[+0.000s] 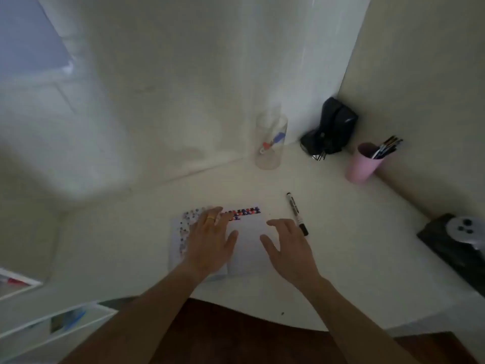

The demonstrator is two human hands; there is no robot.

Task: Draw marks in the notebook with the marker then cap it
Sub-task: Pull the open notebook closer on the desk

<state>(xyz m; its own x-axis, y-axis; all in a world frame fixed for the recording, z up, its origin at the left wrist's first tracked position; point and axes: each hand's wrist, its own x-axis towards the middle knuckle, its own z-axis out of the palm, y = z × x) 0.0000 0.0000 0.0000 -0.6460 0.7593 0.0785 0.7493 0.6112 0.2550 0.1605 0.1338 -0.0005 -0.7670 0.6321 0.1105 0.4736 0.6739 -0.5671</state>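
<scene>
Resting flat on notebook [246,248], left hand [210,240] splayed, right hand [287,248] spread beside marker [297,213]

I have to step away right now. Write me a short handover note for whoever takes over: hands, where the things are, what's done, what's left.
Left hand: empty, flat on the left side of the white notebook with the coloured patterned border.
Right hand: empty, fingers spread over the notebook's right edge, next to the marker.
Black and white marker: lying on the white desk just right of the notebook; it looks capped, though blur leaves that unsure.
Done: whether any marks were drawn cannot be told; the visible page area looks blank.
Left: check the page; if blank, draw the marks, then cap the marker.
</scene>
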